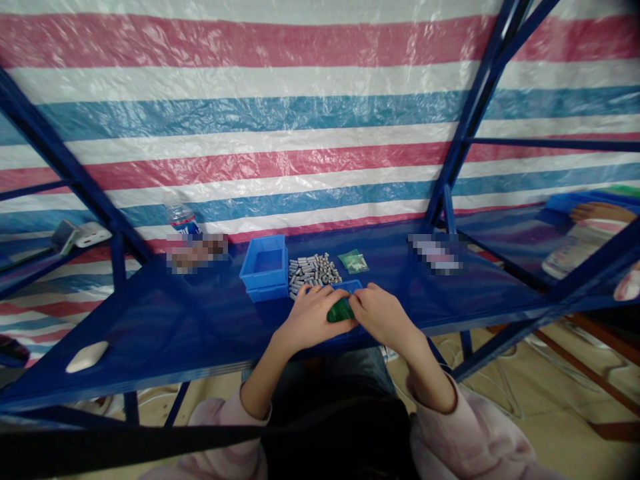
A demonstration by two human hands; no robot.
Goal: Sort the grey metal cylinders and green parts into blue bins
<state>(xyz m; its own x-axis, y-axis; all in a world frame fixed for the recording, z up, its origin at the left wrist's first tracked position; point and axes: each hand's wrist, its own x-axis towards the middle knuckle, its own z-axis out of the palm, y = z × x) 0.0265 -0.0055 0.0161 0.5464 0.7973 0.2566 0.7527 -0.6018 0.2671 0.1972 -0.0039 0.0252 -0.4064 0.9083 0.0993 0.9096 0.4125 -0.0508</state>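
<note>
My left hand point(317, 315) curls around a shiny green packet point(341, 310), which looks like a small plastic bag. The fingers of my right hand point(383, 317) pinch at the packet's right side. Both hands are over a blue tray point(353, 286) near the table's front edge, hiding most of it. Just beyond my left hand lies a heap of small silver metal cylinders point(313, 270). Another flat green packet point(353, 261) rests on the table behind the tray. What the held packet contains is hidden by my fingers.
Stacked blue bins point(264, 267) stand left of the heap. A bottle point(184, 221) and blurred items are farther back. A white object point(87, 357) lies at the left front. Blue frame posts point(457, 127) rise at both sides. A co-worker's arm point(585, 243) is at far right.
</note>
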